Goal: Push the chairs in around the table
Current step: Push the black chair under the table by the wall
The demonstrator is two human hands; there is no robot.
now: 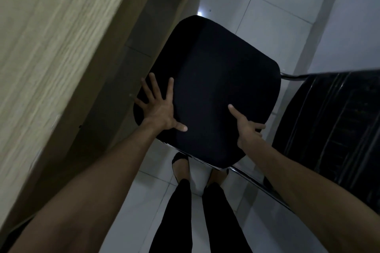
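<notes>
My left hand lies flat, fingers spread, on the black chair seat; my right hand clasps the seat's near right edge (thumb on top). The table lies to the seat's left, so I judge the push goes leftward.
</notes>
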